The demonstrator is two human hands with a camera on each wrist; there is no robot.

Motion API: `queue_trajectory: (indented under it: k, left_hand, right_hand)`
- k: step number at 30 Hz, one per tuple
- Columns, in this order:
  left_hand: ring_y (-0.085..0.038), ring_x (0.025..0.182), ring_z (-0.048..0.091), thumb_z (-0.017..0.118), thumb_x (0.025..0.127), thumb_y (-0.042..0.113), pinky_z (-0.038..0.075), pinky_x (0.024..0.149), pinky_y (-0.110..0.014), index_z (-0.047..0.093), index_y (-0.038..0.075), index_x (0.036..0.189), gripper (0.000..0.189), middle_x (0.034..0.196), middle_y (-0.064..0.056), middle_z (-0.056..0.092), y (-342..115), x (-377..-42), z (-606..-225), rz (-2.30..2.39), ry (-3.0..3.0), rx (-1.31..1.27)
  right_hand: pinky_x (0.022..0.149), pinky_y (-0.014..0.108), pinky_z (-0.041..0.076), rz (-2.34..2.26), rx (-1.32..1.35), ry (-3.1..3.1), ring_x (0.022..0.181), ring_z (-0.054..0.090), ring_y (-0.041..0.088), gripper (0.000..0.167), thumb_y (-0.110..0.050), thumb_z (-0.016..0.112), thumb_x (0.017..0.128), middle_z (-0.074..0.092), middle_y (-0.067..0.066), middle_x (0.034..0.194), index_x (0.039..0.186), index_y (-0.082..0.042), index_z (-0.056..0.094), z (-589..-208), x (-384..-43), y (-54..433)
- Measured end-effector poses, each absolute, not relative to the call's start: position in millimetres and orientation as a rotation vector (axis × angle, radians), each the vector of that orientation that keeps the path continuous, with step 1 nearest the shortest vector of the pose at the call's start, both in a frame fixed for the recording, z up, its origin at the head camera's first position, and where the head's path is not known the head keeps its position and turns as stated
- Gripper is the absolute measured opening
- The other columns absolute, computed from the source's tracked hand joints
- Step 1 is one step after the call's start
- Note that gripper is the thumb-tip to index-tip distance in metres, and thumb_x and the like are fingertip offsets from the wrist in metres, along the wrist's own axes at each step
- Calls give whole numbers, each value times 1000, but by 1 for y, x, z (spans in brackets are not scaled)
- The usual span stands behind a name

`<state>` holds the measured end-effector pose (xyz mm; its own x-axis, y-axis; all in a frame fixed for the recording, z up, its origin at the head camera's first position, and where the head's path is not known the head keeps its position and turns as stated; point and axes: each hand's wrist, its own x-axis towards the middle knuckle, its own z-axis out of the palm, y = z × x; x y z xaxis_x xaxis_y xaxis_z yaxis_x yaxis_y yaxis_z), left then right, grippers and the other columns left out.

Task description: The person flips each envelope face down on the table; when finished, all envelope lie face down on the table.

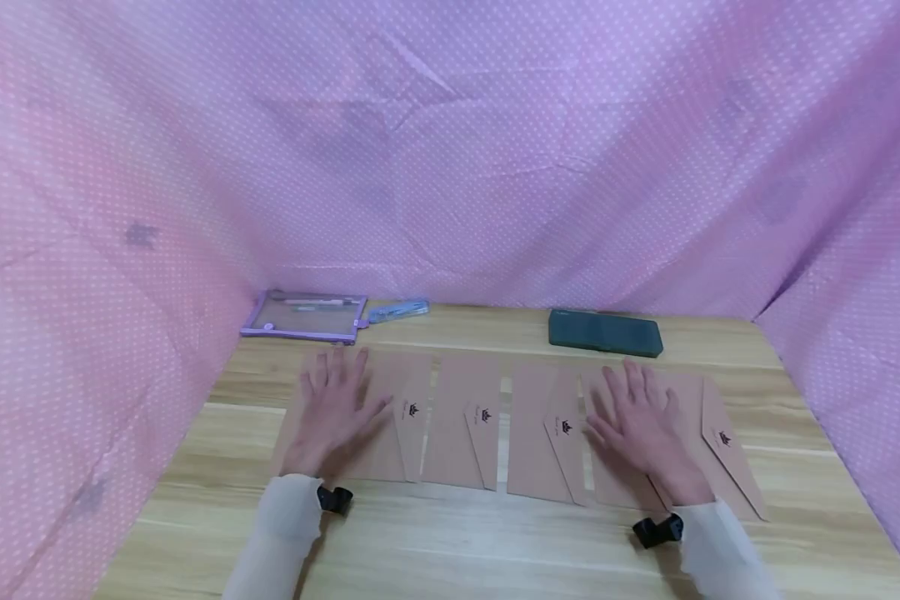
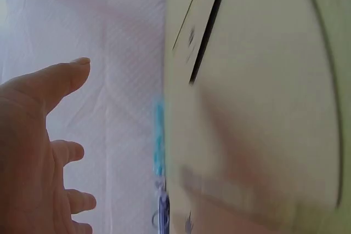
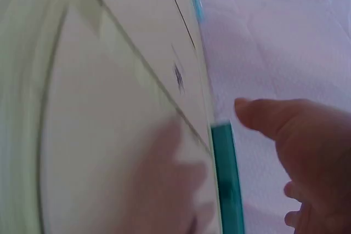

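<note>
Several brown paper envelopes lie side by side in a row, each with a pointed flap and a small dark crown print where not covered. My left hand [image 1: 333, 417] is spread, palm down, over the left end of the row, beside the crown of one envelope [image 1: 412, 383]. Over the right part of the row my right hand [image 1: 645, 429] spreads its fingers too, partly hiding an envelope [image 1: 607, 475]. Two more envelopes, one left of centre [image 1: 450, 450] and one right of centre [image 1: 536, 450], lie between the hands. Both wrist views show hand shadows on the paper and nothing held.
Behind the row on the wooden table [image 1: 450, 550] lie a purple-edged clear zip pouch [image 1: 307, 318] with pens, a light blue packet [image 1: 399, 311] and a dark green case [image 1: 605, 332]. A pink dotted cloth [image 1: 450, 167] hangs around the back and sides.
</note>
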<state>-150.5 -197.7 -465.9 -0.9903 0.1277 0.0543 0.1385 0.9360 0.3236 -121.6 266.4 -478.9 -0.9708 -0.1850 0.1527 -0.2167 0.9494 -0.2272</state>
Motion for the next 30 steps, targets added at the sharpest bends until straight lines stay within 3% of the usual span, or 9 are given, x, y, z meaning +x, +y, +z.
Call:
queue_trajectory:
  k: [5,12,17,30]
  left_hand:
    - [-59,150,0,54,94,59,3,113,-79,13,12,161,91,165,-31,8,-218,-152,-460,-603,-3076,-118]
    - [-62,147,1,49,95,63,4,110,-81,13,7,160,93,163,-35,6,-250,-156,-455,-730,-3079,3]
    - [-65,145,4,45,97,63,6,110,-81,10,4,160,94,162,-37,4,-267,-159,-458,-786,-3106,69]
    - [-56,150,7,46,100,57,11,118,-73,0,4,160,92,165,-32,3,-292,-164,-465,-1185,-3027,201]
  right_hand:
    - [107,79,19,416,401,-2975,147,20,52,77,-40,68,91,25,26,161,153,-7,35,-481,-123,238]
    - [112,75,17,569,510,-2997,151,19,49,76,-39,67,93,22,24,165,155,-9,33,-472,-123,188]
    - [112,74,22,618,615,-2955,150,25,46,74,-41,67,93,26,21,164,153,-10,36,-469,-124,149]
    - [116,71,22,658,809,-2987,152,25,41,71,-45,60,97,24,16,166,155,-15,33,-470,-125,70]
